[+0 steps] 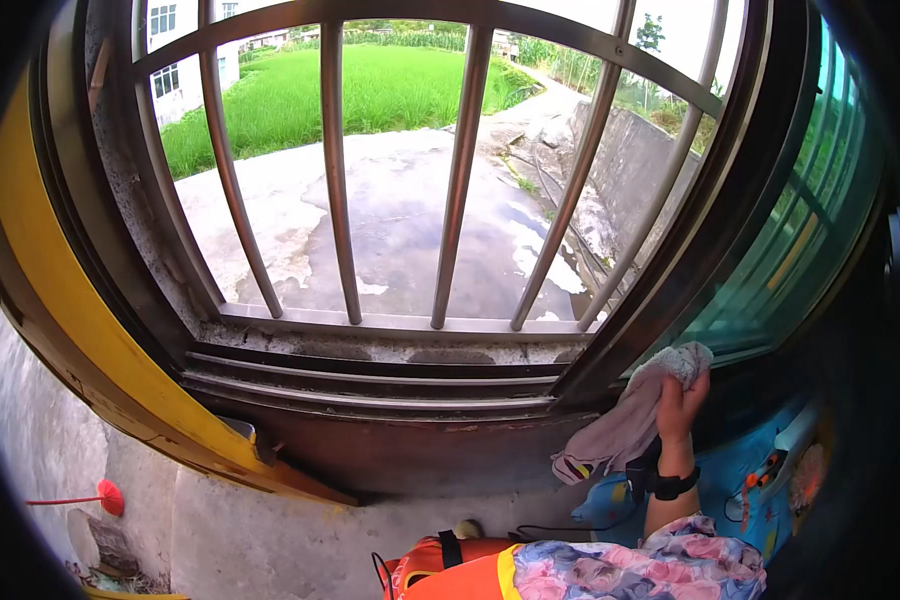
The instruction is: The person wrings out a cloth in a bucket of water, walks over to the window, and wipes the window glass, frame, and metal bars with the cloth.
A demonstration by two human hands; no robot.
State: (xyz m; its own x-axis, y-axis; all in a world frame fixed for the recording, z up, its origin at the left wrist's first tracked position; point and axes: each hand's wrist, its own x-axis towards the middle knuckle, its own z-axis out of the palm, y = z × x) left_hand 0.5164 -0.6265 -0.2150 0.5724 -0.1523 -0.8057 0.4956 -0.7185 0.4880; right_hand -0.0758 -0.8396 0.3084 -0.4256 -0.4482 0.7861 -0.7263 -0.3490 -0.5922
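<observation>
My right hand (682, 408), with a black band around the wrist, is closed on a pale, greyish-pink cloth (630, 425). The bunched upper end of the cloth is pressed at the lower corner of the green-tinted window pane (745, 305), by the dark frame. Its loose end hangs down to the left and shows a small patterned patch. A floral sleeve (640, 570) covers the arm. My left hand is out of view.
Metal bars (457, 180) cross the open half of the window, above the sill track (370, 385). A yellow curved edge (80, 310) runs along the left. Blue material (765, 480) with orange-handled items lies at lower right. A red object (111, 497) is at lower left.
</observation>
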